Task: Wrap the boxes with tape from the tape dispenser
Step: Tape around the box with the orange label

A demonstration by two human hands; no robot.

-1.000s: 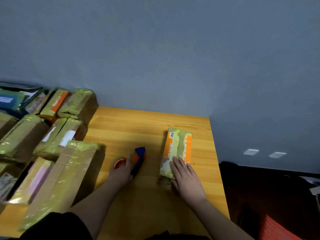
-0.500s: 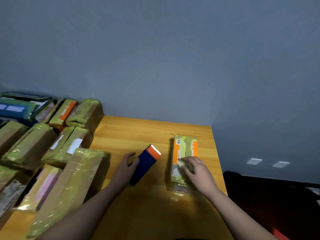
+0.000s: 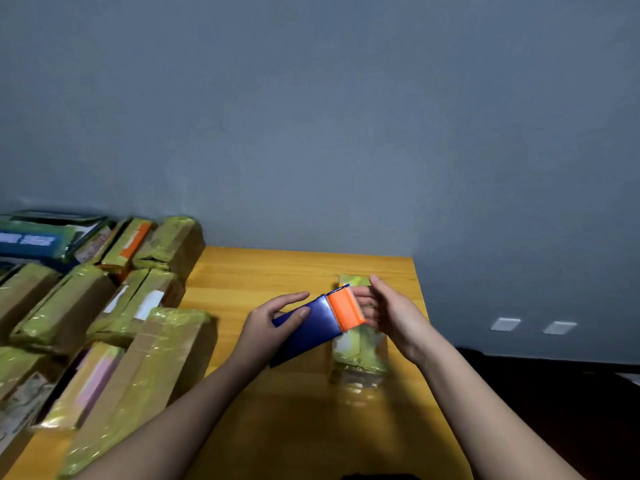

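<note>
Left hand (image 3: 268,322) has lifted the tape dispenser (image 3: 317,327) off the table (image 3: 263,271), orange end now over the box (image 3: 360,344). Right hand (image 3: 391,315) came off the box, fingers now at the dispenser's orange end. Camera view shifted slightly.

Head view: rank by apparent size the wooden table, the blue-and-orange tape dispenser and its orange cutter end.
1. Wooden table
2. Blue-and-orange tape dispenser
3. Orange cutter end
Clear gaps between them; nearness to the camera changes nothing.
</note>
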